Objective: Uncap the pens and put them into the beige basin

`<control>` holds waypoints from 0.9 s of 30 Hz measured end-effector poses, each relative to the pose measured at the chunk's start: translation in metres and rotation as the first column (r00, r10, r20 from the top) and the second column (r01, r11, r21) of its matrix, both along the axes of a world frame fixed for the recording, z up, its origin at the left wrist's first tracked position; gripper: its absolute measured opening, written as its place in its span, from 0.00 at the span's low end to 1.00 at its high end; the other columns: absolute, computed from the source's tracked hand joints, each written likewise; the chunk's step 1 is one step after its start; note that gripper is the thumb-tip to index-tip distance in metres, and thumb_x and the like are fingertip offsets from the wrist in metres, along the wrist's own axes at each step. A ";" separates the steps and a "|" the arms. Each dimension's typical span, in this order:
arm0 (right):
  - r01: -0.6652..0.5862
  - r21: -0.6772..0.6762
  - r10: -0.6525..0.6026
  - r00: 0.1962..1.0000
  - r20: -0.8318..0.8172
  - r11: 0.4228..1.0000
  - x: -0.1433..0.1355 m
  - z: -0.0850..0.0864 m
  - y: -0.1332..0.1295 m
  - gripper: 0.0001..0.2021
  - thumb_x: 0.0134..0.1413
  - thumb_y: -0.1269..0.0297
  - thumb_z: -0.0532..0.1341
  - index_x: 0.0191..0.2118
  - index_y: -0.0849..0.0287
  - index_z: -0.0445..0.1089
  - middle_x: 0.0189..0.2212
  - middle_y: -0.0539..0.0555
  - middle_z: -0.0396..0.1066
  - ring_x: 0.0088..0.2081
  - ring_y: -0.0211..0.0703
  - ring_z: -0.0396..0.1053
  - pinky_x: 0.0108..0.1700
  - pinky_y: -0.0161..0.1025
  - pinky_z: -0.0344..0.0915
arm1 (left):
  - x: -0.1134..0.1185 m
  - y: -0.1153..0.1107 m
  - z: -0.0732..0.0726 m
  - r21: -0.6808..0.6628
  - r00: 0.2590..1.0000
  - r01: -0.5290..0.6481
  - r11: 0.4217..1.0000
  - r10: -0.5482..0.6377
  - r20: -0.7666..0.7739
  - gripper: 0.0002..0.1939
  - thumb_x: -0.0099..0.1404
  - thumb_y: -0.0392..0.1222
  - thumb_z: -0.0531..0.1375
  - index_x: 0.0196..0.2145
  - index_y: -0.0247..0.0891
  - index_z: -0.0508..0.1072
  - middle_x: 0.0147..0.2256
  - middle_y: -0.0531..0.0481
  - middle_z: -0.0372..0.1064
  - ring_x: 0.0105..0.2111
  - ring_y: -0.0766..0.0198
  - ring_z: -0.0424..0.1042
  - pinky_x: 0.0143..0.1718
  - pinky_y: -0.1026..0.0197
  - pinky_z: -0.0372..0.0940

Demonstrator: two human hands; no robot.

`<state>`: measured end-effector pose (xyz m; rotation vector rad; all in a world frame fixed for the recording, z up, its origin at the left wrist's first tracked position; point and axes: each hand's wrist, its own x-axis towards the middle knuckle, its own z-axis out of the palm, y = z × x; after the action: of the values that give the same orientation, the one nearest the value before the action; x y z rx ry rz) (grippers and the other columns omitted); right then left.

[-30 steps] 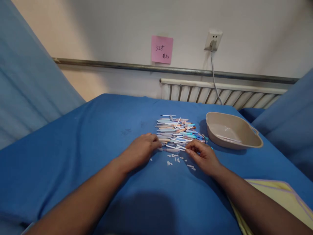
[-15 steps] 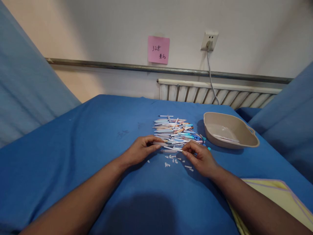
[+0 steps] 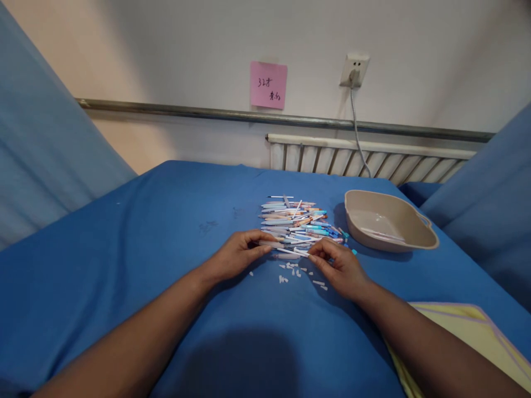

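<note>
Pinching a gray pen (image 3: pixel 270 244), the left hand (image 3: pixel 232 255) has fingers almost closed; a second ago they were curled by the pile (image 3: pixel 292 221). The right hand's (image 3: pixel 342 269) fingers squeeze white sticks (image 3: pixel 292 252) at the pile's 6 o'clock edge. The tub (image 3: pixel 373 213) sits at 3 o'clock.

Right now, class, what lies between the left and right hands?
Thin white sticks lie between the left hand and right hand, near the pile of pens; the head view shows this.

Slim white pen refills (image 3: pixel 290 251) slant over the near edge of a loose heap of mixed pens (image 3: pixel 301 222), a greyish pen barrel (image 3: pixel 270 243) beside them, roughly level.
</note>
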<state>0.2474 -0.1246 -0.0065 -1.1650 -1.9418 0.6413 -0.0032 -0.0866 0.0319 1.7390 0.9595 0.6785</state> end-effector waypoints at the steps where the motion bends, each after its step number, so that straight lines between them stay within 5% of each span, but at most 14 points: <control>1: -0.001 -0.001 0.001 1.000 0.002 1.000 0.000 0.000 0.000 0.03 0.56 0.69 0.57 0.33 0.58 0.67 0.27 0.49 0.66 0.28 0.37 0.63 0.32 0.34 0.58 | 0.000 0.000 0.001 0.005 1.000 0.001 1.000 -0.001 -0.002 0.14 0.62 0.42 0.59 0.44 0.34 0.75 0.44 0.42 0.73 0.45 0.57 0.70 0.49 0.55 0.61; 21: -0.097 0.096 0.093 0.995 0.047 0.991 -0.001 0.002 -0.001 0.04 0.58 0.68 0.56 0.35 0.56 0.68 0.29 0.52 0.69 0.33 0.41 0.66 0.36 0.37 0.62 | 0.007 -0.009 0.004 0.143 0.989 0.040 0.989 -0.019 -0.144 0.10 0.61 0.41 0.60 0.40 0.39 0.77 0.45 0.46 0.72 0.44 0.57 0.69 0.48 0.56 0.60; 27: -0.087 0.075 0.087 0.996 -0.001 0.993 -0.011 0.005 -0.010 0.05 0.58 0.70 0.55 0.38 0.56 0.68 0.31 0.52 0.68 0.35 0.42 0.66 0.37 0.38 0.63 | 0.018 -0.019 -0.002 0.039 0.977 0.147 0.988 -0.138 -0.162 0.13 0.64 0.46 0.57 0.40 0.36 0.75 0.30 0.51 0.70 0.30 0.65 0.67 0.33 0.64 0.61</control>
<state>0.2360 -0.1341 -0.0016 -1.0370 -2.0045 0.6111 0.0149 -0.1056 0.0303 1.9089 0.9212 0.4802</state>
